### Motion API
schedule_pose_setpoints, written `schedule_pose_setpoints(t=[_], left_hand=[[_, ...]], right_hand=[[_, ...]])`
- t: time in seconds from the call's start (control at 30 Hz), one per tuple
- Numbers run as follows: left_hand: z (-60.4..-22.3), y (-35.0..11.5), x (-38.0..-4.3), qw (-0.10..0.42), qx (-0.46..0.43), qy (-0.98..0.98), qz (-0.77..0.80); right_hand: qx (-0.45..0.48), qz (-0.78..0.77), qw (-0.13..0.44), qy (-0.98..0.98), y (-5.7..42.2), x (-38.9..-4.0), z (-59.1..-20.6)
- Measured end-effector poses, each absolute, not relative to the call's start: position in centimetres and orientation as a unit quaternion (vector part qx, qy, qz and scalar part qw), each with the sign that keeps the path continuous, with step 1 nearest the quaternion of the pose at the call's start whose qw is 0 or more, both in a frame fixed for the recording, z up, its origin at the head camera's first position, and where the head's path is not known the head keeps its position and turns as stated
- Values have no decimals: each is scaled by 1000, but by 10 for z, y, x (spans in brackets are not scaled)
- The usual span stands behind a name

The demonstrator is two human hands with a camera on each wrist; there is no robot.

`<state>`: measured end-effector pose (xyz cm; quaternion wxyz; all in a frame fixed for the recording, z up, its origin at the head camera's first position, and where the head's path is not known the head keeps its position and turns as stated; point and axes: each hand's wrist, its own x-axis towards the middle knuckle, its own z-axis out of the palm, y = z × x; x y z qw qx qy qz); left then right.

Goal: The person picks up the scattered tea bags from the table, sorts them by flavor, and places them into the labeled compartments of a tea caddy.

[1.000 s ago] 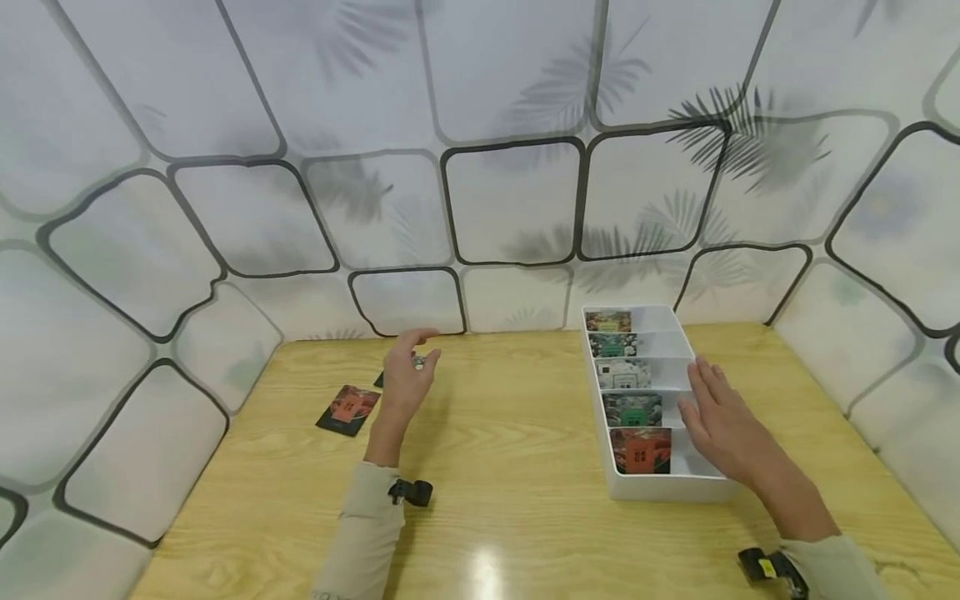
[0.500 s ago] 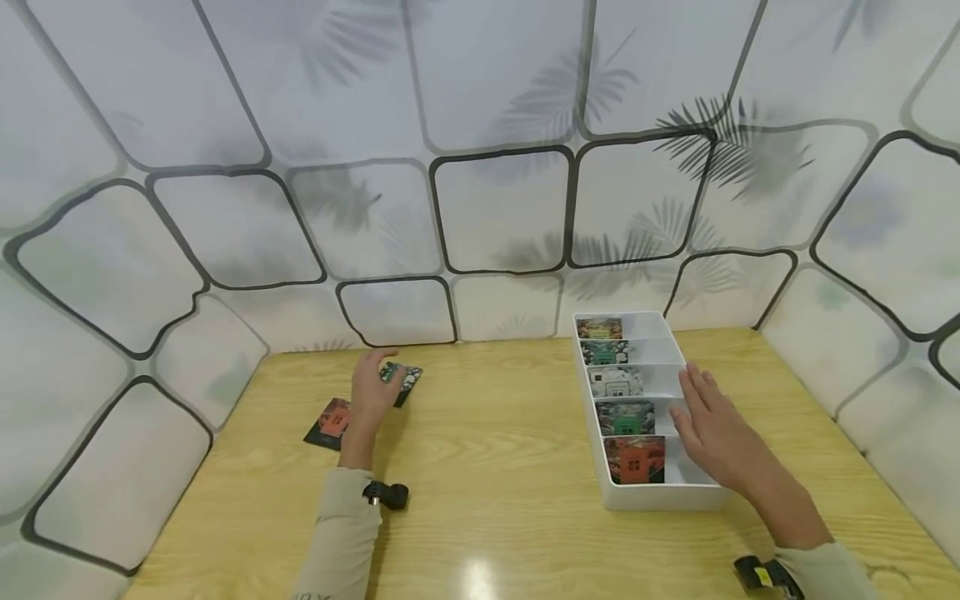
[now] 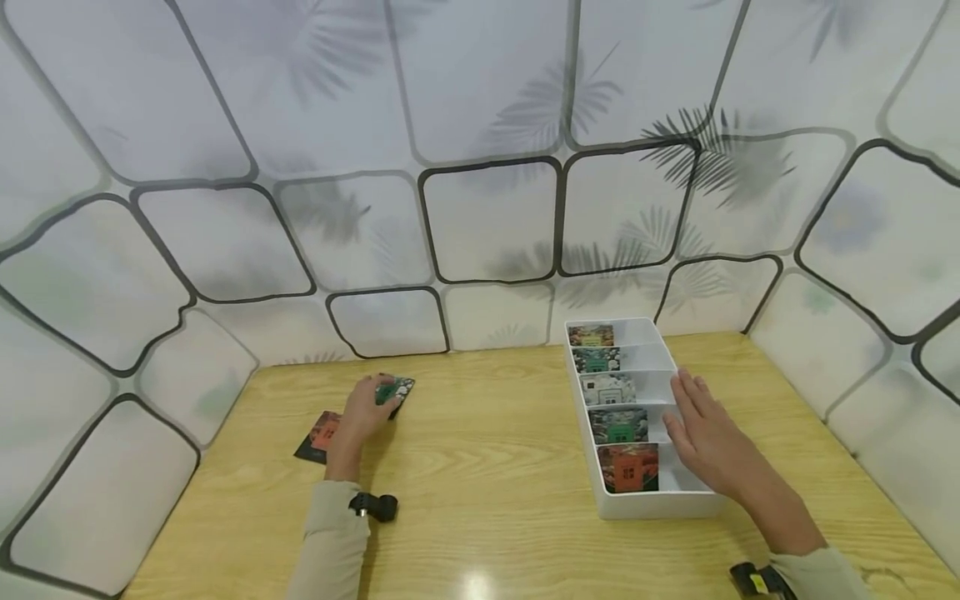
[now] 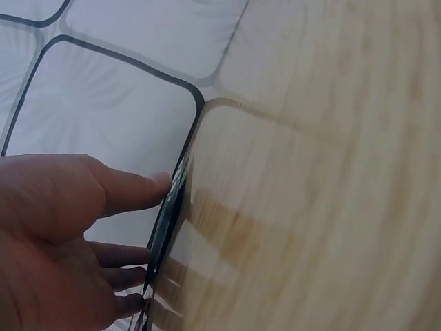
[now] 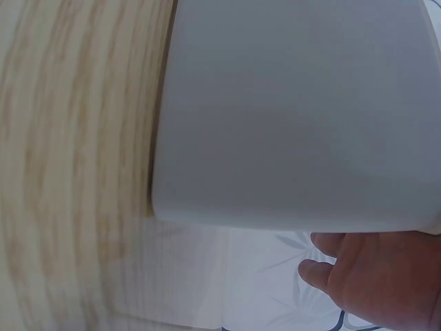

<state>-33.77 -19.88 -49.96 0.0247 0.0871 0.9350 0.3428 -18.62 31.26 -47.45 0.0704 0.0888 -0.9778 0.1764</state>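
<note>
My left hand (image 3: pixel 363 411) reaches over a small flat green-and-black packet (image 3: pixel 402 387) on the table, its thumb and fingers at opposite edges. In the left wrist view, the thumb tip and other fingertips meet the rim of the packet (image 4: pixel 164 238), which is seen nearly edge-on. A red-and-black packet (image 3: pixel 316 437) lies close by, partly covered by the left hand and wrist. On the right, my right hand (image 3: pixel 708 437) rests with straight fingers along the right wall of a long white divided box (image 3: pixel 656 505). The right wrist view shows mostly the box's plain end wall (image 5: pixel 289 124).
Inside the box, compartments hold packets: an orange one (image 3: pixel 591 336), a teal one (image 3: pixel 596 359), a white one (image 3: pixel 607 388), a green one (image 3: pixel 618 426) and a red one (image 3: pixel 628 467). The wooden table (image 3: pixel 465 467) meets a patterned wall (image 3: pixel 491 221) behind.
My left hand has moved left and lowered onto the green-and-black packet, its fingers closing toward the edges. The right hand stays against the box. The head view has shifted slightly.
</note>
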Motion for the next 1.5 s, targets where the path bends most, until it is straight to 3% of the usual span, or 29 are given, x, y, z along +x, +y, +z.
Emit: schedule_pose_setpoints(t=[0.53,1.23,1.5], left_hand=[[-496,-199,-335,7,48,928,370],[-489,-195,-325,-75,68,891,442],[-482,-189,-326,-80,87,869,481]], right_hand=[[90,175,72,-978,312,-188,-475],[91,165,78,-979,314,-190,-476],[87,166,75,-979,314,-191,-478]])
